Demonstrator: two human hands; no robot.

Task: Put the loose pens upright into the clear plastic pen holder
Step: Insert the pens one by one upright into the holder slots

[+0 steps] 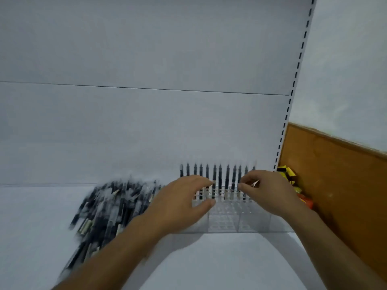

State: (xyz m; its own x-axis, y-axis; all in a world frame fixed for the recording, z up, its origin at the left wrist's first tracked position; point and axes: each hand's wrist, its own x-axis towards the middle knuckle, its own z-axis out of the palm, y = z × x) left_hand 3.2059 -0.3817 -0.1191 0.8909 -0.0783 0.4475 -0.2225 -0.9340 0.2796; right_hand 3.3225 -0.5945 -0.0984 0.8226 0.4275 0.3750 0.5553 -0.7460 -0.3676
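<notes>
A clear plastic pen holder (228, 223) with a grid of slots stands on the white shelf against the back panel. A row of black pens (227, 174) stands upright along its back edge. A big pile of loose black pens (109, 208) lies to its left, blurred. My left hand (180, 201) reaches over the holder's left part, its fingertips and thumb pinching one upright pen (214, 174) in the row. My right hand (266, 191) hovers over the right part with its fingers curled by the pens. A pale sliver, seemingly a pen, shows between them.
The white shelf (219, 264) runs in front of the holder. A slotted white upright (293, 91) marks the shelf's right end. Beyond it stands a brown cardboard box (335, 181) with yellow and orange packets (293, 181) inside.
</notes>
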